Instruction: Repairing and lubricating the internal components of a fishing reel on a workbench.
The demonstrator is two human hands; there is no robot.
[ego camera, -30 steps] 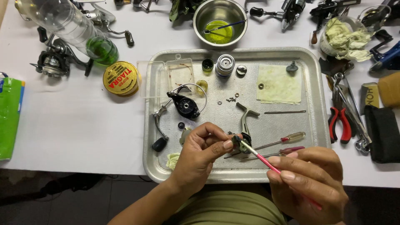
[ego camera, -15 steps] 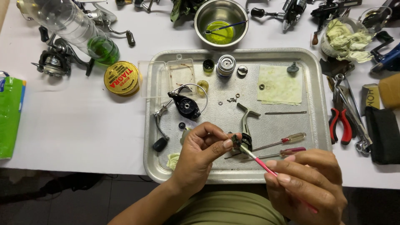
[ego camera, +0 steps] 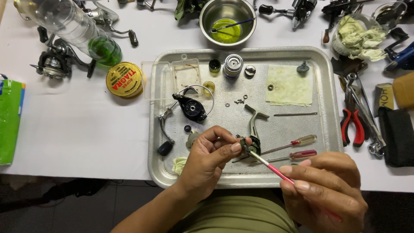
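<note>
My left hand (ego camera: pixel 207 162) pinches the grey fishing-reel body (ego camera: pixel 253 131) over the near part of the metal tray (ego camera: pixel 164 129). My right hand (ego camera: pixel 323 194) grips a thin pink-handled brush (ego camera: pixel 271 167), its tip touching the reel body beside my left fingertips. Two screwdrivers with clear reddish handles (ego camera: pixel 302 146) lie on the tray just beyond the brush. A black rotor with a wire bail (ego camera: pixel 192 105) lies to the left of the reel body.
Small screws, washers, a metal spool (ego camera: pixel 233 65) and a yellowish cloth (ego camera: pixel 289 85) lie on the tray. A steel bowl with green liquid (ego camera: pixel 227 21) stands behind it. Red-handled pliers (ego camera: pixel 351 125) lie right, a yellow line spool (ego camera: pixel 125 80) and other reels left.
The brush tip has shifted slightly against the reel body and my right hand has moved a little to the right. Everything on the tray stays put.
</note>
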